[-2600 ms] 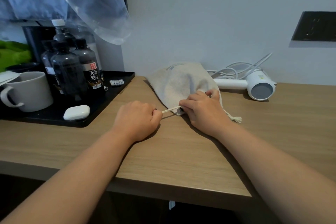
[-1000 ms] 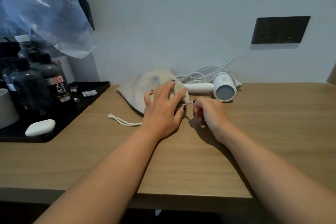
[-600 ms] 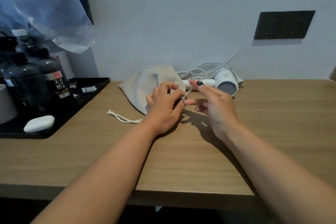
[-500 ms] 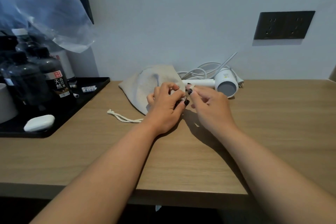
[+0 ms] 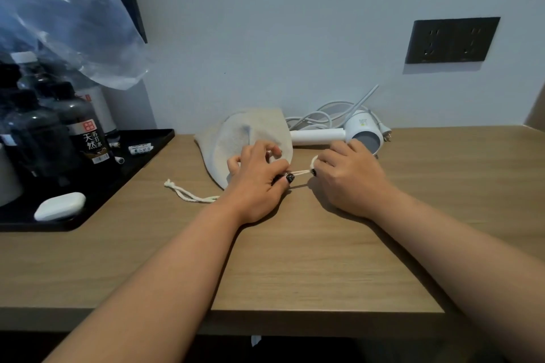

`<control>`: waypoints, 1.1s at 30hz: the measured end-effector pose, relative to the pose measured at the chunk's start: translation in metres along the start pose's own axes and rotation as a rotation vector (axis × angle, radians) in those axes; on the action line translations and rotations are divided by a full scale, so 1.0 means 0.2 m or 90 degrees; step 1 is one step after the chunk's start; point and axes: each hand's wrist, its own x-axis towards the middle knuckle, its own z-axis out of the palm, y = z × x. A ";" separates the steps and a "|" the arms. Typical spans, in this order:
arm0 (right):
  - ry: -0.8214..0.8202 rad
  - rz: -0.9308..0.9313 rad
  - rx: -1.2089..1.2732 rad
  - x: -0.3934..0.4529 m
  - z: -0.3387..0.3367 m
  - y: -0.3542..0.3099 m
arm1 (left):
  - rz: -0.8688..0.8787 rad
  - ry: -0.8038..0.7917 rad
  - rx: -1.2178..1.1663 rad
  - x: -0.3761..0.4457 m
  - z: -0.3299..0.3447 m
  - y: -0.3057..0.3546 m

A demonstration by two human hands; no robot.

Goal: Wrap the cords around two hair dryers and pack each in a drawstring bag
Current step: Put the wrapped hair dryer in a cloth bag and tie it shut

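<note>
The worktop (image 5: 295,259) is smooth, matt wood with a fine grain. On it, the bag (image 5: 250,138) is rough, pale cloth with a twisted string (image 5: 188,194), and the hair dryer (image 5: 354,134) just beside the bag is smooth white plastic. Left of the bag, the tray (image 5: 147,153) is shiny black plastic.

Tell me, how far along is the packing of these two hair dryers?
About halfway, it seems. The beige drawstring bag bulges as if one dryer is already inside, though its contents are hidden. In hand: the left hand grips the bag's mouth while the right hand pulls a drawstring taut to close it. Left: the white hair dryer lies behind, its cord loose, unbagged.
</note>
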 end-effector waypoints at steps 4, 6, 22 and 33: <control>0.008 0.002 -0.019 -0.08 -0.03 0.10 | -0.014 -0.004 -0.004 -0.04 -0.02 -0.01; -0.002 0.010 -0.031 -0.12 -0.06 0.13 | -0.018 -0.011 -0.001 -0.06 -0.03 -0.01; -0.120 0.353 0.137 -0.24 -0.28 0.00 | -0.057 0.037 -0.124 -0.22 -0.10 0.02; -0.052 0.257 0.143 -0.06 -0.35 -0.26 | -0.255 0.060 -0.112 -0.40 -0.21 -0.02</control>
